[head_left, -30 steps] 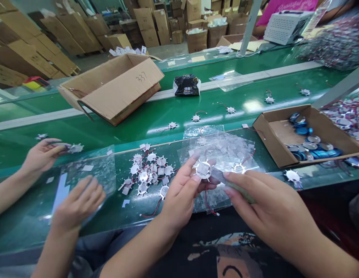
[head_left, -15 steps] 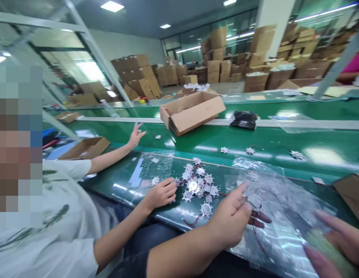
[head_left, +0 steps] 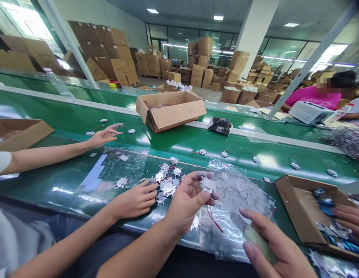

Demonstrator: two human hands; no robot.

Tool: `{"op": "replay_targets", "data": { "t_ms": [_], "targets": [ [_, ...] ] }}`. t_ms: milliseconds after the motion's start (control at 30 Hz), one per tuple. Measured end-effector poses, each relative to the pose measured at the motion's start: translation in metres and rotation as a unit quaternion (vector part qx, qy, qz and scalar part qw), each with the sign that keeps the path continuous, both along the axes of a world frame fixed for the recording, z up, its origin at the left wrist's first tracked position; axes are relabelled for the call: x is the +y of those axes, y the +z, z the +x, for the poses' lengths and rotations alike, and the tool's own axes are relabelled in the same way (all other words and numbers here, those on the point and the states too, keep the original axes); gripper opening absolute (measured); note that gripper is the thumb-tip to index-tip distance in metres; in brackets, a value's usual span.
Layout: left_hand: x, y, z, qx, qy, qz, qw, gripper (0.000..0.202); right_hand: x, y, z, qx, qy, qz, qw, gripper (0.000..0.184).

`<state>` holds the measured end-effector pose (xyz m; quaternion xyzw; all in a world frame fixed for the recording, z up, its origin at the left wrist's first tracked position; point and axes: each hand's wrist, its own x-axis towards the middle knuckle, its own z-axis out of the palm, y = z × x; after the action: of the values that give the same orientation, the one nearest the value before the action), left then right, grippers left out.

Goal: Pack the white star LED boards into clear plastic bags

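We note the person's right hand [head_left: 262, 247] has drawn away from the metal star [head_left: 207, 185], its fingers curled around a pale green strip [head_left: 256, 240], while the left hand [head_left: 183, 204] pinches the star between thumb and fingers, a red wire [head_left: 214, 223] hanging from it, over the clear plastic sheet [head_left: 240, 193]. Left of the sheet, a neighbour's hand [head_left: 133, 201] lies spread beside a heap of stars [head_left: 167, 187]; right of it, another person's fingers [head_left: 349, 218] reach into a cardboard tray [head_left: 292, 204].

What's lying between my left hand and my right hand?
Between your left hand and right hand, the head view shows crumpled clear plastic with a red wire.
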<state>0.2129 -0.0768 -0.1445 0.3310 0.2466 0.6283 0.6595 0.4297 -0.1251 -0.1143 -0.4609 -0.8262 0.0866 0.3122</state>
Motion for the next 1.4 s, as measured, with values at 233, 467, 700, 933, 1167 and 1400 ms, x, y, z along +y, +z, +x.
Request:
{"op": "replay_targets", "data": {
  "t_ms": [233, 467, 700, 933, 1167, 1400],
  "targets": [
    [-0.003, -0.005, -0.005, 0.022, 0.009, 0.039, 0.999, 0.040, -0.003, 0.003, -0.011, -0.009, 0.010, -0.031, 0.999, 0.034],
    [-0.003, -0.016, -0.007, 0.077, 0.022, 0.092, 0.993, 0.038, 0.004, -0.013, 0.012, 0.000, -0.041, -0.040, 0.998, 0.040],
    [-0.001, -0.021, -0.014, 0.082, -0.016, 0.045, 0.996, 0.043, 0.059, -0.075, 0.119, -0.102, -0.364, -0.125, 0.917, 0.057],
    [0.001, -0.022, -0.005, 0.038, -0.062, -0.102, 0.992, 0.042, 0.061, -0.104, 0.130, -0.108, -0.303, -0.055, 0.945, 0.050],
    [0.007, -0.029, -0.012, 0.098, -0.005, -0.186, 0.978, 0.044, 0.053, -0.100, 0.099, -0.244, -0.383, -0.063, 0.889, 0.057],
    [-0.003, -0.053, -0.019, 0.435, -0.163, -0.046, 0.884, 0.030, 0.043, -0.063, 0.033, -0.271, -0.188, -0.038, 0.943, 0.039]
  ]
}}
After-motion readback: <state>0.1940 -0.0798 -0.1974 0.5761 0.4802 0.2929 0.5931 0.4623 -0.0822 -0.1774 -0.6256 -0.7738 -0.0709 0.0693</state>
